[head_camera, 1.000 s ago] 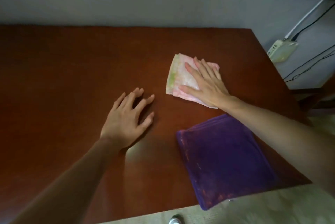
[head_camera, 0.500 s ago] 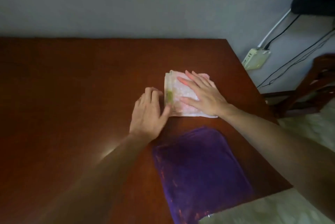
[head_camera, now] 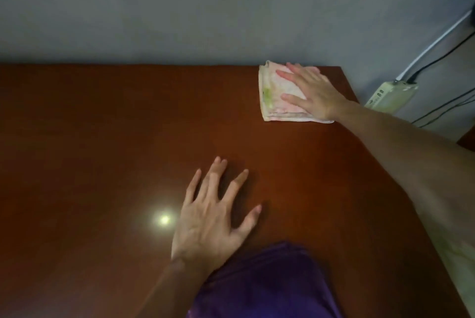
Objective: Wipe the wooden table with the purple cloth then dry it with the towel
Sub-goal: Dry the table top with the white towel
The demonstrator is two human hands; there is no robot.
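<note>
The right hand's fingers [head_camera: 288, 74] lie straight and a little apart, pressed flat on the folded towel [head_camera: 276, 101], which sits at the far right corner of the table [head_camera: 102, 137], close to its back edge. The right hand [head_camera: 312, 94] pinches nothing — it only bears down on the towel. The left hand [head_camera: 210, 217] rests flat on bare wood near the middle, fingers spread and holding nothing.

This looks like the drying step: the cloth [head_camera: 264, 284] lies set aside at the near edge, just beside the left wrist and partly under it. The next move likely calls for sliding the towel under steady palm pressure over the rest of the top — most of it lies to the left.

No containers are in view. A power strip [head_camera: 390, 94] hangs beyond the right edge.
</note>
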